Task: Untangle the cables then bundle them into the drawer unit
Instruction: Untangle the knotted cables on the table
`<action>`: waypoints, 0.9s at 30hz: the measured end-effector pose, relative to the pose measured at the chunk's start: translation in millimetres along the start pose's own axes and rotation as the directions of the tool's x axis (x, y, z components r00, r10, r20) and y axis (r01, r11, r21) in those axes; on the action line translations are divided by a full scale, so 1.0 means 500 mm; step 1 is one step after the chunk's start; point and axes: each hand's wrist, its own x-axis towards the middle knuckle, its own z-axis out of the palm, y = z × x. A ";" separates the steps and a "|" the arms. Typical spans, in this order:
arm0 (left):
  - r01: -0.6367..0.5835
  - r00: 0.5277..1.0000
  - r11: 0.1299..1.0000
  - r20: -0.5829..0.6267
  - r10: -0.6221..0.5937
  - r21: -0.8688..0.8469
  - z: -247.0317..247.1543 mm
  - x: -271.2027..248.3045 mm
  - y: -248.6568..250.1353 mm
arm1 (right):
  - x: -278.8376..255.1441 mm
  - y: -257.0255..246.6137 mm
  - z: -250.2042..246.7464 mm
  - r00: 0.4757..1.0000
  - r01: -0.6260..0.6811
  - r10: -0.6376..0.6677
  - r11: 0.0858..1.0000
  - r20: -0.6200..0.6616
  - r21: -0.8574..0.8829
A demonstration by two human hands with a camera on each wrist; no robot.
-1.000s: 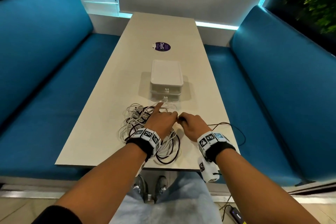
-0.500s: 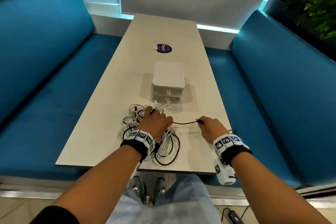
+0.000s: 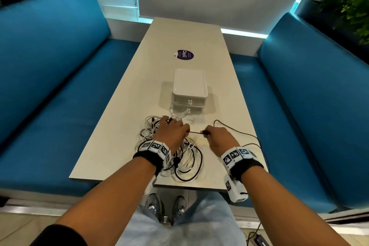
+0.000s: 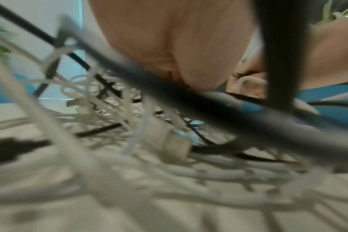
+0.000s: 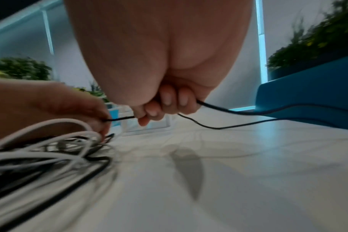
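Note:
A tangle of white and black cables (image 3: 185, 163) lies at the near end of the table (image 3: 137, 94). My left hand (image 3: 185, 129) rests on the tangle and pinches a thin black cable (image 3: 196, 132) at its fingertips. My right hand (image 3: 208, 133) grips the same cable close to its plug; the short stretch between the hands is taut. From the right hand the cable (image 5: 238, 112) loops away over the table to the right. The white two-drawer unit (image 3: 189, 94) stands just beyond the hands, both drawers closed. The left wrist view shows blurred cables (image 4: 117, 109) under the palm.
Blue benches (image 3: 50, 86) flank the table on both sides. A purple round sticker (image 3: 185, 55) lies beyond the drawer unit. The black cable's loop (image 3: 253, 140) reaches the table's right edge. Plants (image 3: 347, 2) stand behind the benches.
The hands were together, then my right hand drew the black cable out to the right. It has since come back a little toward the left hand, and slack now loops on the right.

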 end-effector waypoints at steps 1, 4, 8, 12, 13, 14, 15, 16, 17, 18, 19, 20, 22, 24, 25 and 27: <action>0.013 1.000 1.000 0.000 -0.013 -0.002 0.000 -0.003 -0.011 | -0.005 0.018 -0.008 0.997 -0.071 0.071 0.996 -0.012 -0.061; 0.057 0.998 0.997 0.010 -0.056 -0.060 -0.006 -0.007 -0.034 | -0.033 0.089 -0.028 0.937 -0.350 0.348 0.919 -0.044 -0.183; 0.046 0.999 0.995 -0.003 -0.046 -0.083 -0.011 -0.007 -0.039 | -0.043 0.122 -0.037 0.825 -0.563 0.562 0.826 -0.056 -0.007; 0.034 0.999 0.995 -0.016 -0.036 -0.098 -0.006 -0.004 -0.030 | -0.029 0.066 -0.032 0.884 -0.451 0.466 0.872 -0.043 0.192; 0.033 0.999 0.993 -0.015 -0.035 -0.114 -0.009 -0.004 -0.029 | -0.029 0.052 -0.029 0.893 -0.430 0.448 0.873 -0.033 0.230; 0.032 0.999 0.990 -0.015 -0.035 -0.134 -0.013 -0.006 -0.030 | -0.029 0.041 -0.024 0.905 -0.406 0.425 0.876 -0.020 0.260; 0.034 0.999 0.987 -0.019 -0.038 -0.154 -0.018 -0.009 -0.033 | -0.028 0.032 -0.019 0.917 -0.381 0.398 0.880 -0.002 0.284; 0.036 0.999 0.984 -0.024 -0.041 -0.172 -0.022 -0.012 -0.038 | -0.029 0.023 -0.014 0.928 -0.359 0.372 0.881 0.018 0.306; 0.035 0.999 0.982 -0.028 -0.041 -0.187 -0.025 -0.016 -0.043 | -0.029 0.015 -0.008 0.937 -0.341 0.348 0.881 0.039 0.328; 0.028 0.999 0.980 -0.035 -0.035 -0.195 -0.028 -0.022 -0.048 | -0.030 0.008 -0.002 0.944 -0.323 0.323 0.879 0.059 0.350; 0.017 0.999 0.980 -0.043 -0.026 -0.200 -0.031 -0.026 -0.053 | -0.032 0.001 0.003 0.949 -0.311 0.303 0.874 0.082 0.374; -0.001 0.998 0.979 -0.061 -0.011 -0.203 -0.034 -0.030 -0.057 | -0.033 -0.004 0.008 0.953 -0.302 0.287 0.865 0.100 0.401; -0.023 0.993 0.971 -0.115 -0.005 -0.239 -0.038 -0.038 -0.064 | -0.034 -0.010 0.016 0.956 -0.292 0.271 0.852 0.110 0.435; -0.027 0.980 0.956 -0.196 -0.032 -0.292 -0.043 -0.045 -0.069 | -0.037 -0.018 0.013 0.960 -0.275 0.268 0.865 0.076 0.420; -0.031 0.969 0.952 -0.243 -0.046 -0.303 -0.045 -0.047 -0.071 | -0.040 -0.023 0.008 0.964 -0.258 0.259 0.882 0.054 0.395; 0.004 0.956 0.967 -0.283 -0.079 -0.255 -0.046 -0.050 -0.074 | -0.041 -0.030 0.001 0.974 -0.224 0.223 0.912 0.041 0.343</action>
